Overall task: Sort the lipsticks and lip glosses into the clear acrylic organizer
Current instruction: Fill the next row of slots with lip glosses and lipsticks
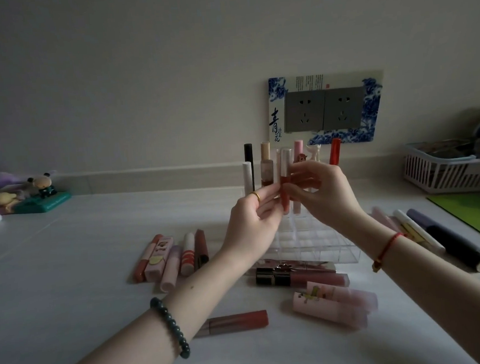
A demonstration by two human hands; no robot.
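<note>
White counter [67, 250] lies bare left of both hands [285, 201] gripping 1 gloss tube [286, 184].

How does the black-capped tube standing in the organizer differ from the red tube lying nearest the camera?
The black-capped tube stands upright at the back of the organizer; the red tube lies flat on the table, outside it. The first has a dark cap, the second a red body. Both are slim lip products.

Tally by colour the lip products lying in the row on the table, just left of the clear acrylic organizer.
Pink: 2 (printed pink box, pale pink tube)
Coral: 1 (long coral tube)
White with red stripes: 1 (short striped tube)
Dark red: 1 (slim dark red tube)
Total: 5
</note>
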